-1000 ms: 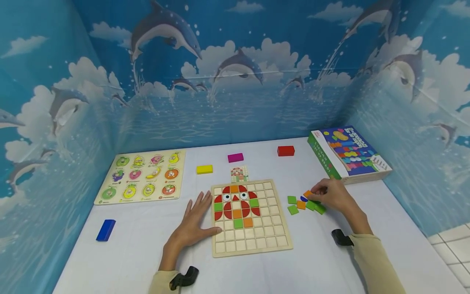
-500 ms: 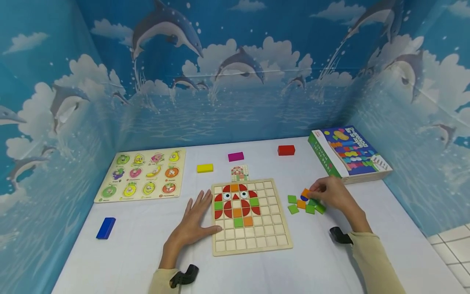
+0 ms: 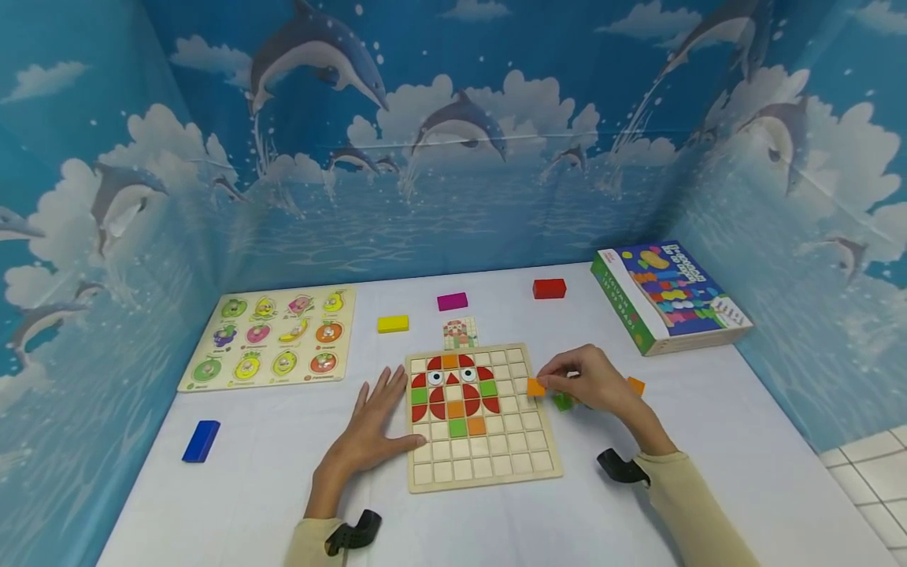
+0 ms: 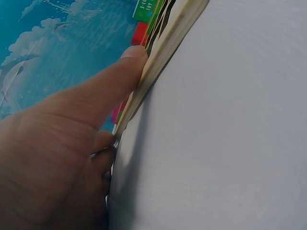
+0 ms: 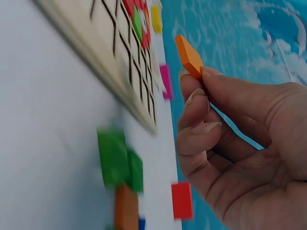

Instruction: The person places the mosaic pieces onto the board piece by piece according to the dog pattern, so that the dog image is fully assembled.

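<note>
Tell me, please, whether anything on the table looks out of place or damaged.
Nothing plainly stands out. Loose green tiles and a loose orange tile lie scattered beside the grid board, which seems normal for unplaced ones; the right hand partly blocks the head view.

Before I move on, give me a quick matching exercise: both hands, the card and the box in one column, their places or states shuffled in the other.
1. Right hand
2. Left hand
3. Card
4. Box

A. by the far edge of the board
B. pinching an orange tile
C. toward the back right of the table
D. resting at the board's left edge

Pairs: 1-B, 2-D, 3-A, 4-C
</note>
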`<state>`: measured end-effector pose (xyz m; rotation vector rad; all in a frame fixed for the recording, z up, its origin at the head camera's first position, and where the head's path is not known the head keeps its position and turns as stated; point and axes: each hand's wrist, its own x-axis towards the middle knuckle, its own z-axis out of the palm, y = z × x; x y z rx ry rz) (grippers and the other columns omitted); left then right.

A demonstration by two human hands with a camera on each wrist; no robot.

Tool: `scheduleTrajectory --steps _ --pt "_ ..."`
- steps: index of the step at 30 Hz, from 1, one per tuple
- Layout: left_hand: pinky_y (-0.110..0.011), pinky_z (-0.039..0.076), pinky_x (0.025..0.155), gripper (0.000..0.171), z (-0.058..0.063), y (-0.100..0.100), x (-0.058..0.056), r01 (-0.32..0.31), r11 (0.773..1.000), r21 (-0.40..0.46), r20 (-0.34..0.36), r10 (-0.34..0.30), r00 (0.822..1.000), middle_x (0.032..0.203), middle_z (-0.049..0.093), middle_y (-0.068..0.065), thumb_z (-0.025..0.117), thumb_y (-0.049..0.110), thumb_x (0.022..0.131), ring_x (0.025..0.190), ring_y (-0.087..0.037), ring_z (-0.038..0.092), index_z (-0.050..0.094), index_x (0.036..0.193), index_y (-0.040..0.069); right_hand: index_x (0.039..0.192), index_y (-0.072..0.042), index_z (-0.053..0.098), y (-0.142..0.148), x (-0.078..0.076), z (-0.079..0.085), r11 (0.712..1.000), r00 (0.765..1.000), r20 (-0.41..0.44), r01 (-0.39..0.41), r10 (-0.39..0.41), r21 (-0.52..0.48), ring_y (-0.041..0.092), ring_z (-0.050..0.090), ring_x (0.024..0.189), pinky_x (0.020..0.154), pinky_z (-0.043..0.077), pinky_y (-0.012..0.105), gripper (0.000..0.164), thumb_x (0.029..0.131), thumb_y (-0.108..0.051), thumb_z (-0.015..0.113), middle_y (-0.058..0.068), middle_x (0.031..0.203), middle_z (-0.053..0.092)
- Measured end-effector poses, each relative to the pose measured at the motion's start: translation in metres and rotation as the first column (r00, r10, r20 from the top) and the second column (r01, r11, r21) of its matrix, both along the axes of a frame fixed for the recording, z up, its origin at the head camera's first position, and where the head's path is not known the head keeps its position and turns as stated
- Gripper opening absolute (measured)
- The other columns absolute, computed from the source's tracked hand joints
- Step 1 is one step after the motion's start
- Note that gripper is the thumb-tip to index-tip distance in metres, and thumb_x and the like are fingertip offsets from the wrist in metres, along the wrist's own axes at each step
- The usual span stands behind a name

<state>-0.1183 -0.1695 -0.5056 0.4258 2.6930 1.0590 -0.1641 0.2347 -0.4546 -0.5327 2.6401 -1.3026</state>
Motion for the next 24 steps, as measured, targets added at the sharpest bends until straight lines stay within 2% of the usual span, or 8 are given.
scheduleTrajectory --steps 6,10,18,24 --pt "-0.051 -0.008 0.136 0.114 0.000 0.000 0.000 0.006 1.000 0.010 0.004 -0.006 1.000 0.181 0.013 0.003 0.089 0.049 0.086 0.169 -0.020 -0.002 0.023 0.174 0.018 0.096 -0.006 0.085 -0.036 0.006 -0.009 0.993 0.993 0.008 -0.117 0.118 -0.025 0.013 0.064 0.077 0.068 0.059 0.020 0.004 0.094 -0.008 0.084 0.000 0.091 0.080" --pt "-0.051 -0.008 0.136 0.114 0.001 -0.001 0.000 -0.001 1.000 0.010 0.003 0.001 1.000 0.181 0.014 0.003 0.089 0.049 0.086 0.169 -0.020 -0.002 0.023 0.173 0.017 0.093 -0.007 0.086 -0.052 0.008 -0.016 0.987 0.987 0.028 -0.157 0.158 -0.022 0.011 0.064 0.079 0.070 0.057 0.020 0.004 0.092 -0.010 0.087 -0.003 0.088 0.080" --pt "-0.051 -0.008 0.136 0.114 0.001 -0.001 0.001 0.002 1.000 0.011 -0.003 -0.002 1.000 0.181 0.014 0.002 0.090 0.047 0.086 0.169 -0.021 -0.001 0.024 0.173 0.017 0.086 -0.011 0.085 -0.063 0.012 -0.021 0.978 0.977 0.039 -0.206 0.207 -0.028 0.009 0.061 0.070 0.063 0.055 0.021 0.006 0.090 -0.007 0.087 -0.008 0.080 0.077" --pt "-0.051 -0.008 0.136 0.114 0.001 -0.001 0.000 0.005 1.000 0.009 -0.002 -0.005 1.000 0.181 0.014 0.002 0.090 0.048 0.086 0.169 -0.021 -0.001 0.024 0.173 0.017 0.084 -0.009 0.085 -0.065 0.013 -0.021 0.971 0.972 0.014 -0.236 0.237 -0.021 0.006 0.060 0.069 0.062 0.055 0.021 0.008 0.090 -0.004 0.087 -0.006 0.079 0.077"
